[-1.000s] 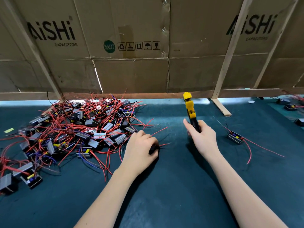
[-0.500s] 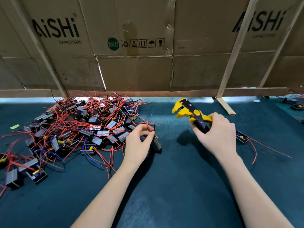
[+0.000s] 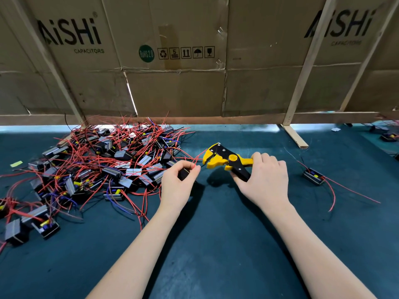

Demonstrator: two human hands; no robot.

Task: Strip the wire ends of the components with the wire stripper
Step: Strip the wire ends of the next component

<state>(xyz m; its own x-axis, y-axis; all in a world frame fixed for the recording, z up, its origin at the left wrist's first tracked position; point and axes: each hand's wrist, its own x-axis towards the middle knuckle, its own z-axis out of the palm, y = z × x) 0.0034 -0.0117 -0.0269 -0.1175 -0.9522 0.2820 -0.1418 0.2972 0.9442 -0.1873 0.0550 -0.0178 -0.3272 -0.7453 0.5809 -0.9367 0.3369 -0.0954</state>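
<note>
My left hand [image 3: 177, 182] grips a small black component [image 3: 183, 174] just above the mat and pinches its red wire [image 3: 197, 161], which curves up toward the tool. My right hand [image 3: 264, 180] holds the yellow-and-black wire stripper [image 3: 224, 159] by its handles, jaws pointing left at the wire end. The jaws sit right by the wire tip; whether they touch it is unclear. A big pile of components with red wires [image 3: 103, 165] lies to the left.
One component with long red wires [image 3: 314, 176] lies alone on the dark green mat [image 3: 216, 244] to the right. A cardboard wall on wooden struts [image 3: 294, 137] closes the back. More components [image 3: 388, 137] sit at far right. A yellow scrap [image 3: 16, 163] lies far left.
My left hand lifted the component off the mat and brought its red wire up. My right hand swung the stripper from upright to level, jaws to the left, close to the wire.
</note>
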